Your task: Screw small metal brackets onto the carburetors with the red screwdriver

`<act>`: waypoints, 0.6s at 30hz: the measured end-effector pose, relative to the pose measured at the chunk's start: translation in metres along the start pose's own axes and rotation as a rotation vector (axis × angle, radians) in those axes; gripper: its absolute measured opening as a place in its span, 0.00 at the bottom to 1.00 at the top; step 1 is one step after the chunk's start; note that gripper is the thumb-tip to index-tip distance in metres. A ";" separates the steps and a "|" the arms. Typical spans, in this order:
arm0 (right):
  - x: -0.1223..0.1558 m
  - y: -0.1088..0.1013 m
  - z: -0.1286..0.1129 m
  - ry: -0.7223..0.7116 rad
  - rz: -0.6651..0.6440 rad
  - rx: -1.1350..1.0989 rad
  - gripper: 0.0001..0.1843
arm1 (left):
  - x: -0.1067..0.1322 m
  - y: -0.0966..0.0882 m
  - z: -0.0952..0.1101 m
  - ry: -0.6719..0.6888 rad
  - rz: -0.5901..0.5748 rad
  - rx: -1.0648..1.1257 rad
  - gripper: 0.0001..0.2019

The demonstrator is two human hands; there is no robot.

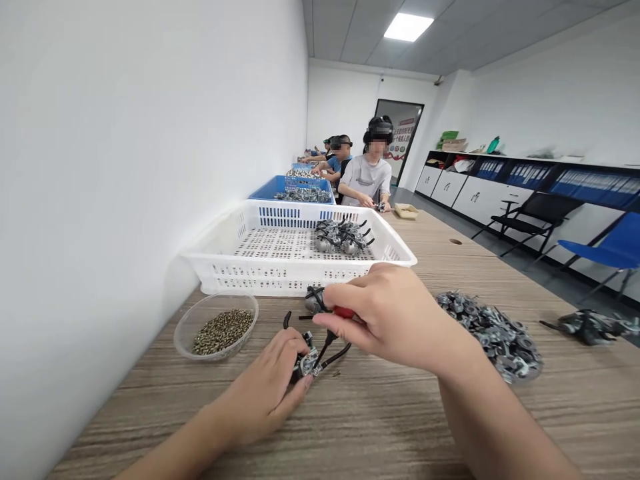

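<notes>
On the table in front of me lies a small metal carburetor (pixel 309 365) with black hoses, pressed down and gripped by my left hand (pixel 267 383). My right hand (pixel 395 320) is closed around the red handle of a screwdriver (pixel 327 342). The screwdriver's dark shaft slants down to the carburetor, its tip at the metal near the left thumb. A small brass-coloured screw (pixel 337 373) rests on the wood just right of it. Behind my right hand another carburetor (pixel 314 301) is partly hidden, beside the white basket.
Left stands a clear bowl (pixel 181 340) of small screws (pixel 223 331). A white basket (pixel 280 270) holds several carburetors (pixel 343 237). Right are a heap of metal parts (pixel 493 337) and a carburetor (pixel 590 327). Beyond are a blue basket (pixel 263 189) and co-workers (pixel 367 177).
</notes>
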State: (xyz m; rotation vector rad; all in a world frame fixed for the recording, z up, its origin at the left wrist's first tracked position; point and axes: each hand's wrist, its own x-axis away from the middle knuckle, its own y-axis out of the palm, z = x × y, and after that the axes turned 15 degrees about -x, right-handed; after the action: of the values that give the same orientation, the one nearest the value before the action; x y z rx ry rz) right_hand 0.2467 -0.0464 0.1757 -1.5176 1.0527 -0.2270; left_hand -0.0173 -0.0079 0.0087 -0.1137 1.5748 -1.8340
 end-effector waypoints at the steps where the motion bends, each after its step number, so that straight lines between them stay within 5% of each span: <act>1: 0.000 0.000 0.000 0.013 -0.005 -0.008 0.20 | 0.000 0.000 0.001 0.009 0.003 -0.008 0.10; 4: 0.003 -0.006 0.000 0.015 -0.095 -0.253 0.06 | 0.001 0.001 0.001 0.019 0.003 -0.013 0.10; 7: 0.007 -0.014 -0.001 -0.004 -0.182 -0.409 0.09 | 0.001 0.001 0.000 0.018 -0.007 -0.004 0.11; 11: 0.005 -0.011 0.000 -0.078 -0.128 -0.273 0.06 | 0.000 -0.002 0.000 -0.006 -0.012 0.007 0.10; 14: 0.003 -0.003 0.003 -0.125 -0.013 -0.062 0.16 | 0.000 -0.002 0.000 -0.018 -0.016 0.021 0.10; 18: 0.003 0.000 0.010 -0.014 0.052 0.128 0.19 | 0.001 0.000 0.000 0.000 -0.016 0.028 0.11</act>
State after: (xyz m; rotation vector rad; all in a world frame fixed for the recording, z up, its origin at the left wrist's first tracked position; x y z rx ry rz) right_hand 0.2550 -0.0417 0.1723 -1.3739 1.0456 -0.2431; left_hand -0.0182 -0.0090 0.0083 -0.1131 1.5516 -1.8677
